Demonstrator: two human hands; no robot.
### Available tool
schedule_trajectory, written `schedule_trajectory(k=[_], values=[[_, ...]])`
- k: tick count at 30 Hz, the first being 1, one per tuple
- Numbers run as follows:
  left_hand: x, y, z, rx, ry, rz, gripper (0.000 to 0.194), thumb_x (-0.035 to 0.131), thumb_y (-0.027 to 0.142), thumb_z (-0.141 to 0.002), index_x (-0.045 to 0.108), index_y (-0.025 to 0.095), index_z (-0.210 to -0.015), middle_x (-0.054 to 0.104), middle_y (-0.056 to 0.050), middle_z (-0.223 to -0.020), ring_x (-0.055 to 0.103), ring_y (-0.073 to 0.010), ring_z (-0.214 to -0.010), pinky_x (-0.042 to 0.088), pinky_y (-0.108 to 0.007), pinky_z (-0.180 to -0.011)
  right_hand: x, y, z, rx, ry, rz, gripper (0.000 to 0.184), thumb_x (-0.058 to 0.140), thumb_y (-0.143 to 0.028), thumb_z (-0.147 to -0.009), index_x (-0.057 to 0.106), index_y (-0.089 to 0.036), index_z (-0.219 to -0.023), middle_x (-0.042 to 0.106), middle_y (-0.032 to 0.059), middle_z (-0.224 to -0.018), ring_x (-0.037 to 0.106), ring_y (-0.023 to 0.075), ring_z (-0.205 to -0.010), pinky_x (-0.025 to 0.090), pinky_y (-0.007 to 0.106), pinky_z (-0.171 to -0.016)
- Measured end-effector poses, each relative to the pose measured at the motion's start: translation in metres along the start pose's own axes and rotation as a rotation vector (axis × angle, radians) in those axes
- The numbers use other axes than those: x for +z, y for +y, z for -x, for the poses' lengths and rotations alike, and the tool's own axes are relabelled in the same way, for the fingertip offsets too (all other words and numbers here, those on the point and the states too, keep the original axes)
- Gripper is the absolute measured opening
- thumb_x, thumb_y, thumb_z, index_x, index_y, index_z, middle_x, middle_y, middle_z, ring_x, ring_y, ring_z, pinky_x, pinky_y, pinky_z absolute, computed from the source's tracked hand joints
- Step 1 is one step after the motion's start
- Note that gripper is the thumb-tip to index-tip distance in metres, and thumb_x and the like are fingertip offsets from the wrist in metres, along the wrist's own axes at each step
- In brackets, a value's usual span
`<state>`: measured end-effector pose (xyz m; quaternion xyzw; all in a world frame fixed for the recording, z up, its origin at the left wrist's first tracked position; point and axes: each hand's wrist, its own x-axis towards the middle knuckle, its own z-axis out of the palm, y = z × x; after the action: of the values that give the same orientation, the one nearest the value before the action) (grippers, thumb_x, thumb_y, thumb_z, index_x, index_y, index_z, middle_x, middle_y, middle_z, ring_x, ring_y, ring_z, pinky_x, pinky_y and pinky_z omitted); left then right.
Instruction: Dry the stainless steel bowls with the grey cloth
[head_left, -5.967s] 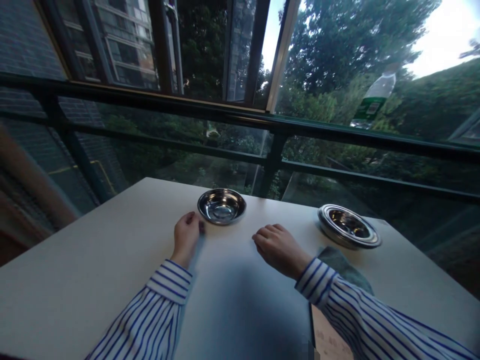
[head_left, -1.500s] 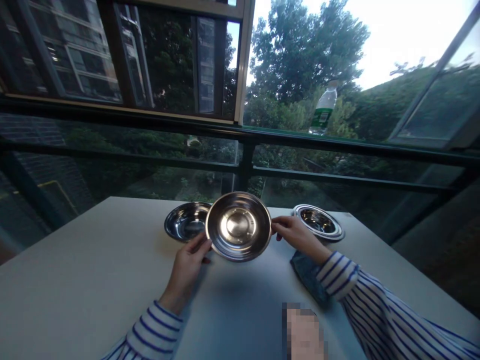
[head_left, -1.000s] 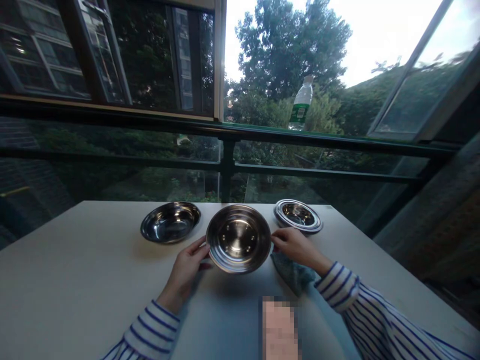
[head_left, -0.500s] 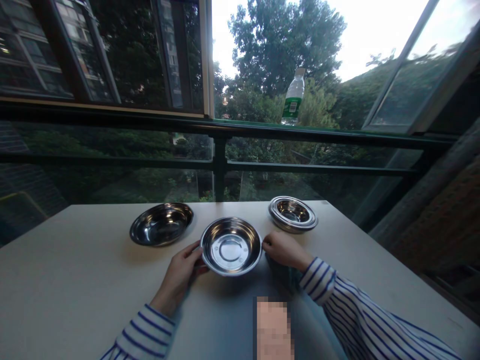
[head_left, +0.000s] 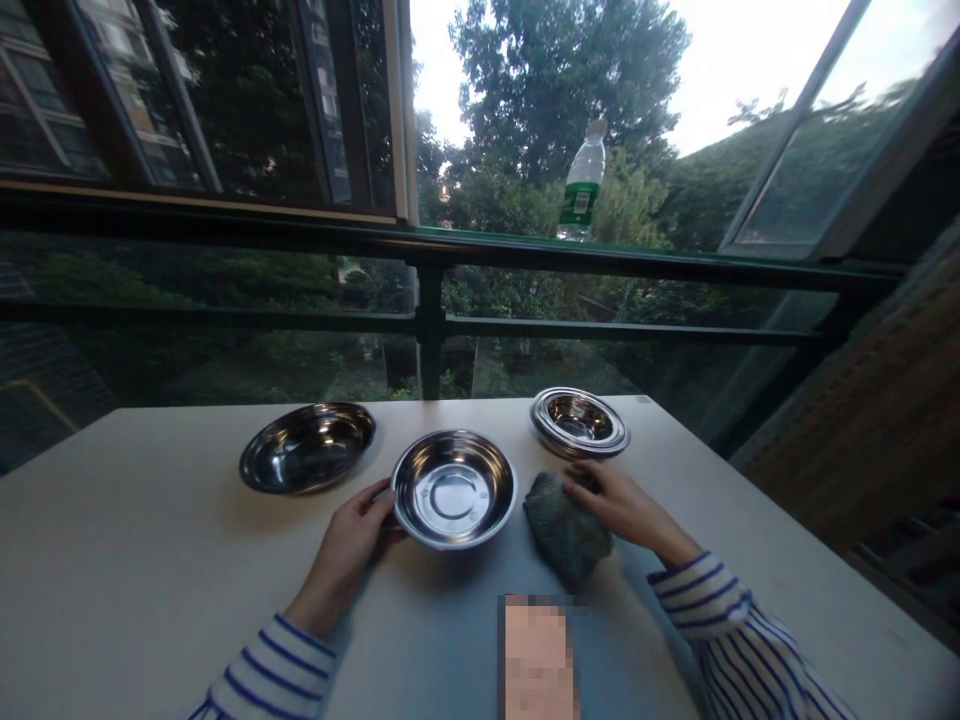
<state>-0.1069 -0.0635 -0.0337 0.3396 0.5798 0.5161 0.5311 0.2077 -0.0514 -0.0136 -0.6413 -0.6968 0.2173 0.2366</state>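
Note:
My left hand (head_left: 352, 545) grips the left rim of a shiny steel bowl (head_left: 454, 490), with the thumb at the edge and the fingers partly hidden beneath. The bowl tilts a little toward me, and its bare inside shows. To its right, my right hand (head_left: 626, 508) is closed on the upper edge of a dark grey-green cloth (head_left: 566, 535). This cloth hangs bunched below the fingers, apart from the bowl. I cannot tell whether its lower end touches the table.
On the white table (head_left: 187, 600), a larger steel bowl (head_left: 307, 450) stands at the back left. Several nested steel bowls (head_left: 580, 420) stand at the back right. Beyond the table runs a dark railing (head_left: 495, 262), with a green-labelled plastic bottle (head_left: 581, 190) above it.
My right hand has moved right, away from the bowl's right rim, bringing the cloth into fuller view. The left hand still grips the bowl. The whole view has shifted slightly.

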Motion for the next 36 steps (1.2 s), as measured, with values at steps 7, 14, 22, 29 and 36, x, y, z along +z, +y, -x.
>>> schedule_trajectory(k=[7, 14, 22, 29, 36], values=[[0.001, 0.014, 0.021, 0.515, 0.337, -0.436, 0.038, 0.057, 0.034, -0.076, 0.060, 0.015, -0.108, 0.062, -0.012, -0.109, 0.060, -0.0199, -0.084, 0.046, -0.027, -0.068, 0.021, 0.011, 0.010, 0.019, -0.106, -0.284, 0.039, 0.060, -0.037, -0.073, 0.064, -0.012, -0.102, 0.068, 0.0108, -0.096, 0.064, 0.0241, -0.085, 0.049, 0.034, -0.075], [0.058, 0.016, 0.055, 0.444, -0.171, -0.384, 0.035, 0.058, 0.039, -0.075, 0.066, 0.020, -0.103, 0.068, -0.010, -0.094, 0.064, -0.0227, -0.075, 0.049, -0.031, -0.065, 0.015, -0.020, 0.011, -0.062, 0.144, -0.596, 0.033, 0.057, -0.034, -0.075, 0.056, -0.015, -0.102, 0.066, 0.0094, -0.100, 0.061, 0.0232, -0.093, 0.047, 0.035, -0.082], [0.088, 0.012, 0.051, 0.584, -0.426, -0.457, 0.073, 0.068, 0.037, -0.066, 0.043, 0.019, -0.132, 0.044, -0.013, -0.138, 0.036, -0.0289, -0.127, 0.025, -0.040, -0.105, 0.024, -0.074, 0.022, -0.086, 0.080, -1.095, 0.041, 0.063, -0.039, -0.075, 0.048, -0.020, -0.108, 0.066, 0.0080, -0.100, 0.063, 0.0203, -0.089, 0.052, 0.032, -0.073], [0.069, 0.038, 0.041, 0.326, -0.374, -0.188, 0.039, 0.054, 0.022, -0.069, 0.056, 0.016, -0.107, 0.065, -0.007, -0.101, 0.058, -0.0259, -0.096, 0.043, -0.034, -0.082, 0.018, -0.068, 0.010, -0.115, 0.343, -0.799, 0.051, 0.069, -0.041, -0.069, 0.053, -0.018, -0.112, 0.059, 0.0113, -0.110, 0.058, 0.0230, -0.098, 0.047, 0.036, -0.082], [0.060, 0.027, 0.033, 0.210, -0.469, -0.122, 0.035, 0.063, 0.025, -0.064, 0.057, 0.015, -0.098, 0.064, -0.004, -0.085, 0.058, -0.0201, -0.080, 0.045, -0.029, -0.071, 0.034, -0.068, 0.008, -0.219, 0.076, -0.966, 0.032, 0.067, -0.030, -0.072, 0.062, -0.017, -0.101, 0.066, 0.0043, -0.091, 0.060, 0.0195, -0.086, 0.048, 0.032, -0.078]])
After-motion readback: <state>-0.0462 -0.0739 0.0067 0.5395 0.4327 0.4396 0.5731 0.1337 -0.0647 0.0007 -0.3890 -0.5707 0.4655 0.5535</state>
